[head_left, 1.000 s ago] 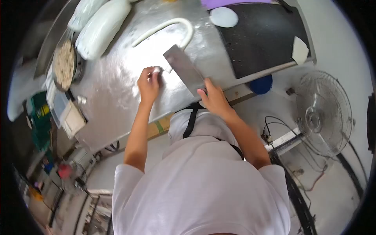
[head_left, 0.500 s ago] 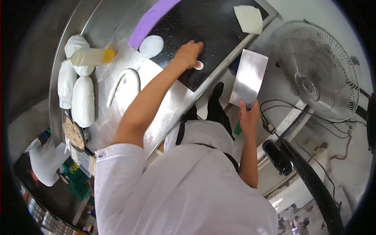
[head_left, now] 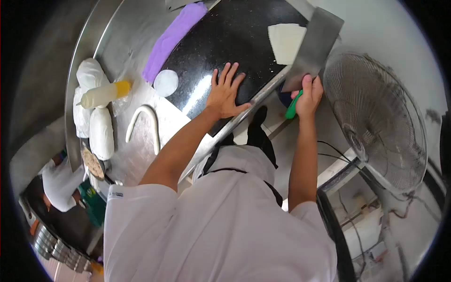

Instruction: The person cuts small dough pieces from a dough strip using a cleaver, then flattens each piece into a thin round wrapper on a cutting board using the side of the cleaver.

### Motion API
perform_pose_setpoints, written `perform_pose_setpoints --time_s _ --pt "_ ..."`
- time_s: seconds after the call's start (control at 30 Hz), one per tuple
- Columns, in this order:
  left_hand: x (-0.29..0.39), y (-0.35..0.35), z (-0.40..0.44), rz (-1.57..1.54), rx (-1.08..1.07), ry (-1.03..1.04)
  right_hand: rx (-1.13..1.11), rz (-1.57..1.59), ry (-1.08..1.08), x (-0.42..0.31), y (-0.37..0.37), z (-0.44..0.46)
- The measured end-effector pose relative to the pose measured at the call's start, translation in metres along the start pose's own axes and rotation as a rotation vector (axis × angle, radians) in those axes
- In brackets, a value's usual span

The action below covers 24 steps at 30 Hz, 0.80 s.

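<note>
My left hand [head_left: 225,94] lies palm down on the black work board [head_left: 225,33], fingers spread. Whatever may be under the palm is hidden. In my right hand [head_left: 308,97] is a cleaver [head_left: 315,47] with a broad rectangular blade and a green handle. Its blade is raised by the board's right edge, beside a stack of pale flat sheets [head_left: 286,43]. A flat white disc [head_left: 166,83] sits at the board's left edge. On the metal table [head_left: 123,162], a bent rope of white dough [head_left: 152,124] rests left of my left forearm.
A purple towel [head_left: 171,40] lies along the board's far left edge. Farther left are plastic-wrapped white bundles [head_left: 101,134], a squeeze bottle [head_left: 104,94] and a bowl [head_left: 92,163]. A large fan [head_left: 376,122] stands close to my right. Another person [head_left: 61,183] is at lower left.
My left hand has opened out flat on the board; the small white round beside it no longer shows. My right hand has raised the cleaver toward the board's right edge. The view has shifted.
</note>
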<state>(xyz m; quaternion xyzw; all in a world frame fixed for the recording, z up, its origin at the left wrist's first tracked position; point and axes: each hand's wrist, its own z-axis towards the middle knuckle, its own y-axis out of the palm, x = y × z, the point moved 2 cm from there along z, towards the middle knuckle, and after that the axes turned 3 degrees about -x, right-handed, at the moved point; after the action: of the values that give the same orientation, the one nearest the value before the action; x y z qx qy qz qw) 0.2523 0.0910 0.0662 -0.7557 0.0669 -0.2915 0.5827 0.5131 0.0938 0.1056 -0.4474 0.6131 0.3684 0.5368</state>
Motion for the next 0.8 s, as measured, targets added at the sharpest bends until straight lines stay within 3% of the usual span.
perform_pose_setpoints --time_s 0.07,0.13,0.17,0.23,0.33,0.4,0.5,0.57,0.6,0.7,0.77,0.8 --pt "-0.001 0.006 -0.01 -0.049 -0.042 0.005 0.002 -0.115 0.041 0.035 -0.005 0.024" --pt "-0.004 0.002 -0.001 -0.107 -0.026 0.076 -0.065 -0.547 0.451 0.07 -0.016 0.051" --pt "-0.004 -0.001 0.0 -0.233 0.003 0.148 -0.059 -0.731 0.326 0.094 -0.036 0.058" --pt "-0.006 -0.006 -0.004 -0.318 0.006 0.147 -0.331 -1.217 -0.258 0.095 -0.057 0.069" --pt "-0.007 0.006 -0.007 -0.212 0.112 0.125 0.033 -0.488 0.191 0.07 -0.034 0.068" --pt "-0.014 0.007 -0.004 -0.201 0.097 0.098 -0.016 -0.617 0.175 0.065 -0.022 0.065" --pt "-0.019 0.012 -0.009 -0.213 0.138 0.124 -0.101 -0.805 0.348 0.062 -0.011 0.065" --pt "-0.015 0.007 -0.011 -0.239 0.184 0.155 0.148 -0.485 0.145 0.054 -0.015 0.062" --pt "-0.015 0.007 -0.011 -0.196 0.197 0.157 0.156 -0.482 0.142 0.068 -0.017 0.064" --pt "-0.014 0.011 -0.012 -0.17 0.292 0.223 -0.027 -0.895 -0.037 0.084 -0.024 0.049" --pt "-0.01 0.008 -0.024 -0.171 0.326 0.285 -0.034 -0.682 0.334 0.05 -0.021 0.008" --pt "-0.013 0.007 -0.022 -0.175 0.316 0.297 0.043 -0.625 0.317 0.042 -0.021 -0.024"
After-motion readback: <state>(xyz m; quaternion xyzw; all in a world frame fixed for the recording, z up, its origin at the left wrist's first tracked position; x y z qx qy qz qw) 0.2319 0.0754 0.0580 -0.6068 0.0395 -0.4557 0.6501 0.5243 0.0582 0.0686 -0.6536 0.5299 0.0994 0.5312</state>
